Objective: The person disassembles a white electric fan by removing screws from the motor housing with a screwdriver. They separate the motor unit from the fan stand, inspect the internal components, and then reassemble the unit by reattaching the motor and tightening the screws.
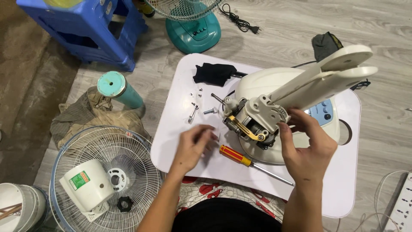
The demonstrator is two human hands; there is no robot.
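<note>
— Where does the fan motor (251, 124) lie from your hands?

— It sits on the white desk (180, 141), on top of the cream fan base (257, 83), just in front of my right hand (305, 148). That hand's grip is partly closed around the right side of the motor housing: thumb up along its near edge, fingers curled behind it. So the right hand touches the motor already; my left hand (193, 146) is the farther one, apart from it to the left.

— And the left grip?

— Pinched nearly shut, fingertips together over the desk. I cannot tell whether there is anything between them (if so, it is too small to see). It hovers just above the handle of the screwdriver (244, 161).

— Which way does the screwdriver run?

— Its long axis lies slantwise: red and yellow handle up-left, near my left hand, bare shaft running down-right toward my right wrist. The handle end is the one nearer the left grip.

— And the motor itself?

— The brass-coloured link arm (244, 129) across its face runs from upper left to lower right, ending near my right thumb. The cream neck (326, 77) of the fan sticks out from the motor up and to the right, away from me.

— Anything loose nearby?

— Small screws (199, 91) and a bolt (210, 111) lie on the desk beyond my left hand, between it and a black cloth (214, 73). They are well apart from the right hand.
</note>
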